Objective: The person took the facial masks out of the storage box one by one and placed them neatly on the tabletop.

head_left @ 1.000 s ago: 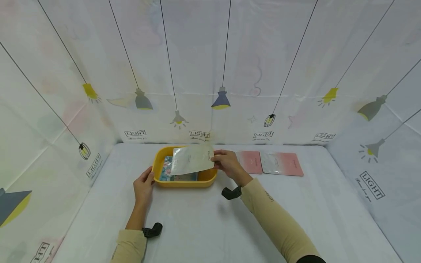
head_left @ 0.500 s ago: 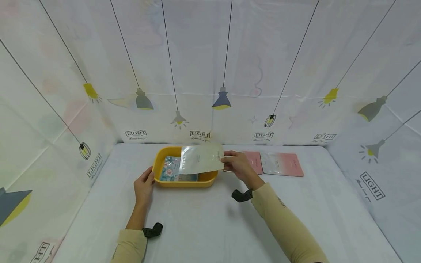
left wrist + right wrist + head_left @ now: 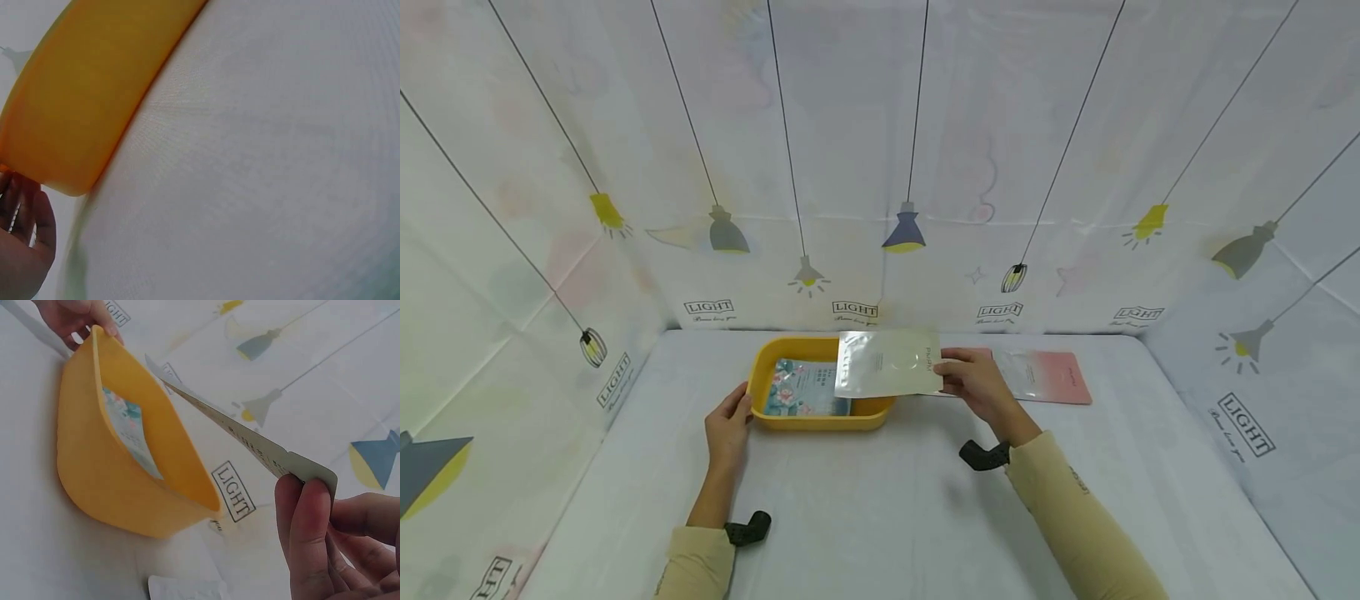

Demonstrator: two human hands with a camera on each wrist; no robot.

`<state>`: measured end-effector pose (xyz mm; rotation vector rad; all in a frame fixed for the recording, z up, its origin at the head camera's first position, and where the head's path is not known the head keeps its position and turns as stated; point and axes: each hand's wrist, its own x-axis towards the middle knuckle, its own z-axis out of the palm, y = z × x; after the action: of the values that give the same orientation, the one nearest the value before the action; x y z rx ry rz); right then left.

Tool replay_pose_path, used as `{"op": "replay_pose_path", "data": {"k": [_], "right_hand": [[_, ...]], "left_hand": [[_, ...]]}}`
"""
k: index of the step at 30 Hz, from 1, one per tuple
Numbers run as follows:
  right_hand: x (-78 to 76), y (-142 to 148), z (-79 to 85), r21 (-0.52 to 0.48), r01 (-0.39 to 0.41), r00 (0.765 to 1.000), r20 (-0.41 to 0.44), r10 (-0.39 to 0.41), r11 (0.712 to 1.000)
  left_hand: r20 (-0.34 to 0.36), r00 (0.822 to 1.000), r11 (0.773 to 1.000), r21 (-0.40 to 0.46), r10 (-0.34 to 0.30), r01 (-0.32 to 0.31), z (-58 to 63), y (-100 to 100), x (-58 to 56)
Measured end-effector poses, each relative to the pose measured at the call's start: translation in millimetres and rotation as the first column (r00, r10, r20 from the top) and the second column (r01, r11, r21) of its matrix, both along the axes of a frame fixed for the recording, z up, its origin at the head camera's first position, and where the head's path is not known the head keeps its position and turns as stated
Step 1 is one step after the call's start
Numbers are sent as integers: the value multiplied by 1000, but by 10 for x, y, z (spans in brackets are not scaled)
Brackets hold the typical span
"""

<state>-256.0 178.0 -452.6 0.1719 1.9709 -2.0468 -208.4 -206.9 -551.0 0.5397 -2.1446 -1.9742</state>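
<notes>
My right hand [image 3: 983,387] pinches the right end of a pale yellow-green sheet mask packet [image 3: 887,364], thumb on one face and fingertips on the other. The packet is held above the right half of a yellow plastic bin [image 3: 820,423], reaching past its right end. In the right wrist view the packet [image 3: 240,432] appears nearly edge-on. Inside the bin lies a blue floral packet [image 3: 805,387], partly covered in the head view. My left hand [image 3: 728,421] holds the bin's left end, its fingers at the rim, as the right wrist view also shows.
A pink-and-white packet [image 3: 1056,377] lies flat on the white-covered table [image 3: 865,517], right of the bin. Another pink one lies beside it, mostly hidden behind my right hand and the raised packet. A lamp-patterned cloth [image 3: 955,167] stands behind and along the sides.
My right hand has moved right with the pale packet, uncovering more of the blue packet and covering more of the nearer pink one. My left hand and the bin have stayed put.
</notes>
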Motion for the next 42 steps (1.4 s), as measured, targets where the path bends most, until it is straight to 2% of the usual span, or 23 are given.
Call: {"op": "replay_pose_path", "data": {"k": [10,21,26,34,42], "right_hand": [[103,308,-72,-40,34,999,7,-33,999],[290,666,-170,-84,76,994,88,-68,994],[350,788,-266,-92,87,991,110,-76,992],[424,956,-475,-31,130,978,168,-123,991],[451,1024,-628,-16,109,982,155,-105,994]], "left_hand": [[-2,1000,1000,-2,2,-2,-11,-15,0],[3,1000,1000,-8,-3,3,-36,-21,-4],[16,1000,1000,-2,2,-2,-24,-13,-3],[19,1000,1000,8,4,-4,-7,-9,3],[11,1000,1000,-1,5,-5,-6,2,8]]}}
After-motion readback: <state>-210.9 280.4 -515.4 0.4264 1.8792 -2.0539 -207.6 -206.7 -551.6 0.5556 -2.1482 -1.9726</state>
